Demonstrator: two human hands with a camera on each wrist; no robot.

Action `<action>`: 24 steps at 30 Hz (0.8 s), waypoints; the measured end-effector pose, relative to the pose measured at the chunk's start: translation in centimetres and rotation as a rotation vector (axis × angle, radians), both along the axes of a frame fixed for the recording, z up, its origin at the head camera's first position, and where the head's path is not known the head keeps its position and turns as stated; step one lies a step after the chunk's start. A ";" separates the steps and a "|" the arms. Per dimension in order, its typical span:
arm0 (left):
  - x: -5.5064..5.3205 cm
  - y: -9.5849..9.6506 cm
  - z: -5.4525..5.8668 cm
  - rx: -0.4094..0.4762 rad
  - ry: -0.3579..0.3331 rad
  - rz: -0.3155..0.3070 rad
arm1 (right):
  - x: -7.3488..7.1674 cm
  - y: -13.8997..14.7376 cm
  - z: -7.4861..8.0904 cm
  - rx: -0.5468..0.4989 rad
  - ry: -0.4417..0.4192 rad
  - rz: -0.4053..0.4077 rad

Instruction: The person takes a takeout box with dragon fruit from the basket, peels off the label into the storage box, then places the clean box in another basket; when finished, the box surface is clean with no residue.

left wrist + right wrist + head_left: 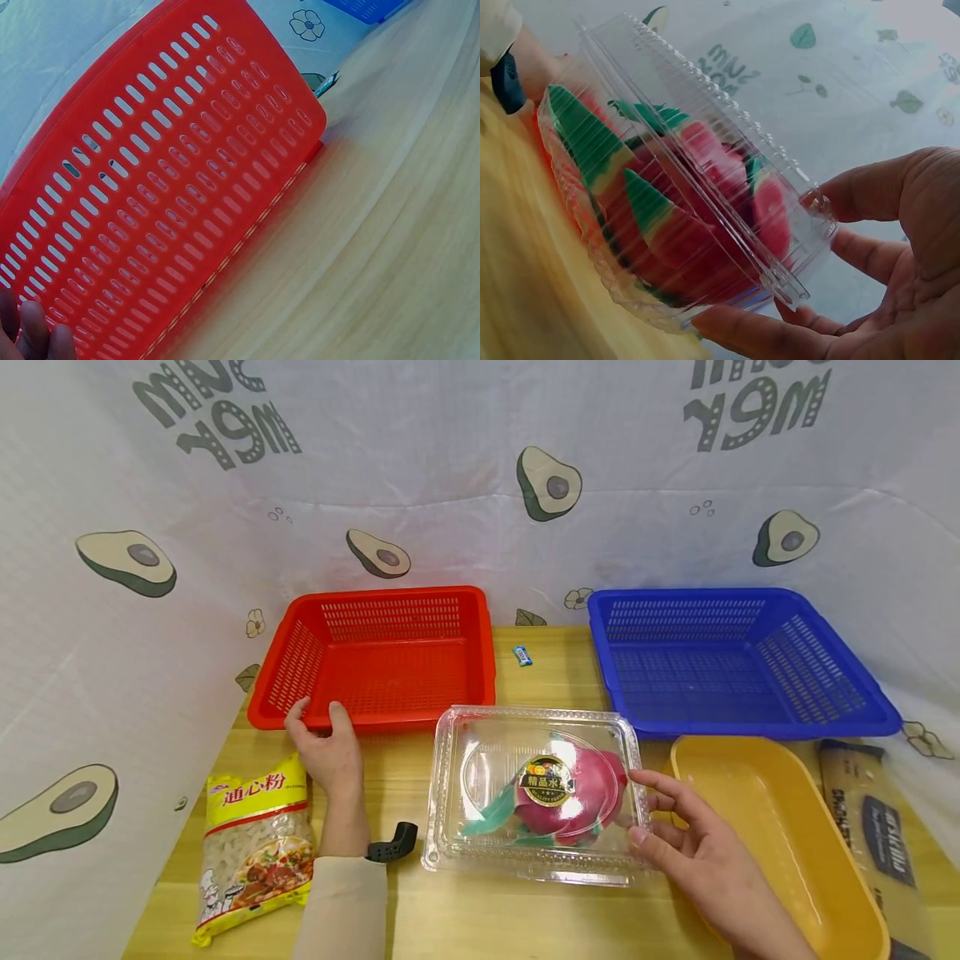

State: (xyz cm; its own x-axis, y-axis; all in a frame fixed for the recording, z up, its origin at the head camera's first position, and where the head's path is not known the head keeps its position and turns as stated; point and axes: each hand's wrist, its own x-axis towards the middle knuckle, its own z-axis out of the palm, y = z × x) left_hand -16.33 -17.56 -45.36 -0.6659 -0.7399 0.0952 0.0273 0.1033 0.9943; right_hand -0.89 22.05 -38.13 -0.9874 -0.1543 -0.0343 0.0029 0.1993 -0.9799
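Observation:
My right hand (708, 852) pinches the right edge of a clear plastic clamshell box (472, 735), thumb on the near side and fingers beyond it. Inside lies a pink dragon fruit (682, 255) with green tips, under a black and gold label (546, 781). The box is held above the table, tilted in the right wrist view. At the front left of a red basket (375, 723), my left hand (330, 756) grips the rim with thumb and forefinger over it. Other fingertips (34, 330) show by the basket's outer slotted wall.
A blue basket (615, 693) stands at back right, with a yellow bin (757, 827) before it. Beyond that bin lies a brown pack (877, 835). A pasta bag (258, 852) lies at left. Between the baskets sits a small blue wrapped candy (522, 655). A printed cloth hangs behind.

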 end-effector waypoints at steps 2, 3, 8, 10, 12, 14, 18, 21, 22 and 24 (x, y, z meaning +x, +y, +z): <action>0.0 0.0 0.1 0.001 -0.003 -0.003 | 0.2 -0.1 -0.3 0.051 -0.019 -0.011; 0.0 0.0 0.1 0.002 -0.003 -0.004 | 0.3 -0.2 -0.4 0.074 -0.028 -0.017; 0.1 0.0 0.1 0.005 -0.019 -0.007 | 0.4 -1.1 -0.8 0.131 -0.094 -0.052; 0.2 0.0 0.1 0.004 -0.022 -0.006 | 0.2 -1.5 -0.9 0.125 -0.148 -0.067; 0.2 0.0 0.1 -0.001 -0.019 -0.005 | 0.1 -1.8 -1.1 0.120 -0.210 -0.079; 0.3 0.1 0.1 -0.004 -0.013 -0.007 | -0.1 -2.0 -1.3 0.121 -0.259 -0.089; 0.3 0.1 0.1 -0.016 -0.005 -0.008 | -0.3 -1.9 -1.8 0.113 -0.283 -0.091; 0.3 0.1 0.1 -0.016 -0.009 -0.005 | -0.4 -1.8 -2.1 0.099 -0.266 -0.084; 0.3 0.1 0.1 -0.016 -0.012 -0.003 | -0.5 -1.7 -2.2 0.094 -0.259 -0.082; 0.4 0.1 0.1 -0.019 -0.020 0.002 | -0.5 -1.7 -2.2 0.101 -0.256 -0.073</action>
